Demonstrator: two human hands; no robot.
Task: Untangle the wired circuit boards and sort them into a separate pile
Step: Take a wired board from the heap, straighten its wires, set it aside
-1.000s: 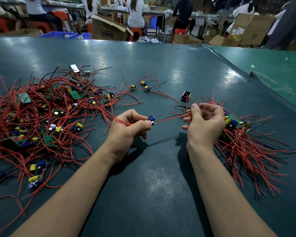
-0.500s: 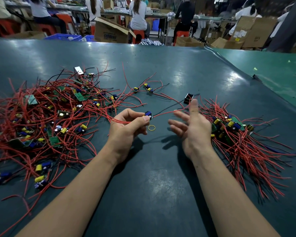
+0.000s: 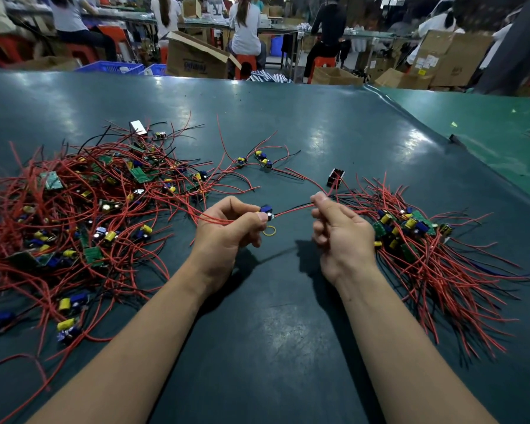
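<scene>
A big tangle of small circuit boards with red and black wires (image 3: pixel 83 209) covers the left of the dark green table. A tidier sorted pile of boards (image 3: pixel 410 231) lies on the right, wires fanned toward me. My left hand (image 3: pixel 227 231) pinches one small board with a blue part (image 3: pixel 266 210) between thumb and fingers. The red and black wires of that board (image 3: pixel 294 207) stretch right to my right hand (image 3: pixel 337 228), which pinches them at the fingertips. Both hands hover over the table's middle.
A yellow rubber band (image 3: pixel 269 230) lies on the table (image 3: pixel 257 332) under my left hand. A small black component (image 3: pixel 335 177) and a few loose boards (image 3: pixel 262 159) sit farther back. Beyond the table are seated people, cardboard boxes (image 3: pixel 193 61) and blue crates.
My right hand let go of the wires and opened half a second ago; now its fingers have closed on them again. The left hand kept its hold on the board.
</scene>
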